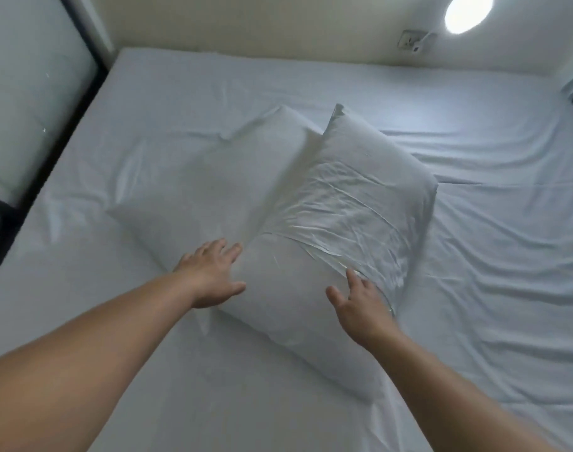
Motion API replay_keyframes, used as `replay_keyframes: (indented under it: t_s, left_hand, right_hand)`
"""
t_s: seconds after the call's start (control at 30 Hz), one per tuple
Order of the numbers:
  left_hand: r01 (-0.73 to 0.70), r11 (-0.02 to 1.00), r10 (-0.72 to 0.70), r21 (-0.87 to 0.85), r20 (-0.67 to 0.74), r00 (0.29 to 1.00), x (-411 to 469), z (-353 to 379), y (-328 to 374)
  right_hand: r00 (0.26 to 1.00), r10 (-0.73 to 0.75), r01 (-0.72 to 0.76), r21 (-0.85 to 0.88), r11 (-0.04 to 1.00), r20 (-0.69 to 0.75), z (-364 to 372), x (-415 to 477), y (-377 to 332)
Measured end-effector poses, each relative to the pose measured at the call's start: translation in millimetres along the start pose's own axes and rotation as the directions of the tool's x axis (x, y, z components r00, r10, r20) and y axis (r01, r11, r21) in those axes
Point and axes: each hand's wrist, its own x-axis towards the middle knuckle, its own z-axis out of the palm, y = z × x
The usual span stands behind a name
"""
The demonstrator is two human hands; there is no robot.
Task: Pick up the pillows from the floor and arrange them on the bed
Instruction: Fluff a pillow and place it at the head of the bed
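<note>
Two white pillows lie on the bed (pixel 490 256), which has a wrinkled white sheet. The left pillow (pixel 207 190) lies flat, blurred along its right edge. The right pillow (pixel 353 210) overlaps it and runs diagonally toward me. My left hand (pixel 213 275) is open with fingers spread, resting at the near left side of the right pillow where the two meet. My right hand (pixel 360 305) is open too, fingertips on the right pillow's near right part. Neither hand grips anything.
A dark frame and a pale panel (pixel 34 93) border the bed on the left. A cream wall stands behind the bed with a socket (pixel 409 42) and a bright round lamp (pixel 468 11). Bare sheet lies to the right and near me.
</note>
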Motion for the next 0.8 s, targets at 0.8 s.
replay_keyframes:
  t_s: [0.8]
  left_hand:
    - [-0.068,0.998,0.061,-0.019,-0.235,0.970,343.7,16.1,137.7]
  right_hand:
    - [0.952,0.181,-0.246,-0.263,0.933,-0.248,28.5,368.7,-6.6]
